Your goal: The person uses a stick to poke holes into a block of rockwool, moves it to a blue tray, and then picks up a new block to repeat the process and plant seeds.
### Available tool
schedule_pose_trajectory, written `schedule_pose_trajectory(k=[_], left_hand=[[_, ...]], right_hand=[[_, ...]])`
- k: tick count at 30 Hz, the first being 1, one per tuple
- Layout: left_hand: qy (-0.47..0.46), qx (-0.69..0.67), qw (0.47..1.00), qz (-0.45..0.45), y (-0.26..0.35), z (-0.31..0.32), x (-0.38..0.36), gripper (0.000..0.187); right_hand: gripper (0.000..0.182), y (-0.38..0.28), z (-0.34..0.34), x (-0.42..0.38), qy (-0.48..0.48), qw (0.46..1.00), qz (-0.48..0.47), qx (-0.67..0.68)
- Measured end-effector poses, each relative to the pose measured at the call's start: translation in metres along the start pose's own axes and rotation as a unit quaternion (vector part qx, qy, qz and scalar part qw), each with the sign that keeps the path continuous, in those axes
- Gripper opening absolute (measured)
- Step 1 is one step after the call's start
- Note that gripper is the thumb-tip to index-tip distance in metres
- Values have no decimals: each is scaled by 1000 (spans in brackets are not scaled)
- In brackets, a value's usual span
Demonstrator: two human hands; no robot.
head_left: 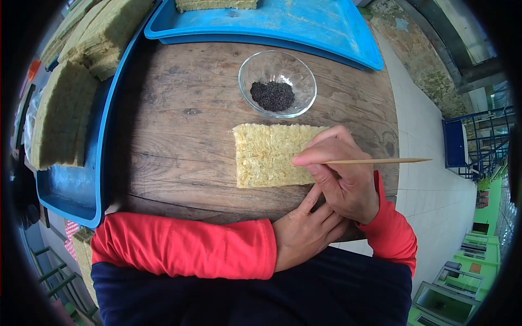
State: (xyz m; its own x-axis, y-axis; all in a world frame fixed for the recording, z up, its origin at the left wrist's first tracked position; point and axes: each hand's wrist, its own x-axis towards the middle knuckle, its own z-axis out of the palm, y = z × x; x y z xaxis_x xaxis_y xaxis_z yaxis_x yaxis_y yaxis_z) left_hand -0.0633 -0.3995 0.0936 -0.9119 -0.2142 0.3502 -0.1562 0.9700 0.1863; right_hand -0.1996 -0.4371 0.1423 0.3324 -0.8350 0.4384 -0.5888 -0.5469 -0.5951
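Note:
A pale yellow, fibrous rockwool slab (261, 157) lies flat on the wooden table, with shallow lines scoring it into blocks. Over its right end, my right hand (345, 179) pinches a thin wooden skewer (380, 161). The skewer's pointed end sticks out to the right; its other end is hidden by the fingers. My left hand (307, 233) rests below at the near table edge, fingers stretched out and partly covered by the right hand. Its index finger reaches the slab's near edge. Beyond the slab stands a clear glass bowl (304, 89) holding small black seeds (273, 96).
A blue tray (326, 27) sits at the table's far side, with a piece of rockwool in it. Another blue tray (103, 157) on the left carries thick rockwool blocks (62, 114). Right of the wooden table (174, 125) is a pale tiled floor (429, 141).

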Motion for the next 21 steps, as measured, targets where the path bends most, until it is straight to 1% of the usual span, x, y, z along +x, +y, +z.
schedule_pose_trajectory(k=[11,21], left_hand=[[0,-5,1000,5,-2,-4,0,46],[-3,6,1000,2,0,-1,0,49]], right_hand=[[7,0,1,0,-2,1000,2,1],[7,1,0,-1,-9,1000,9,-1]])
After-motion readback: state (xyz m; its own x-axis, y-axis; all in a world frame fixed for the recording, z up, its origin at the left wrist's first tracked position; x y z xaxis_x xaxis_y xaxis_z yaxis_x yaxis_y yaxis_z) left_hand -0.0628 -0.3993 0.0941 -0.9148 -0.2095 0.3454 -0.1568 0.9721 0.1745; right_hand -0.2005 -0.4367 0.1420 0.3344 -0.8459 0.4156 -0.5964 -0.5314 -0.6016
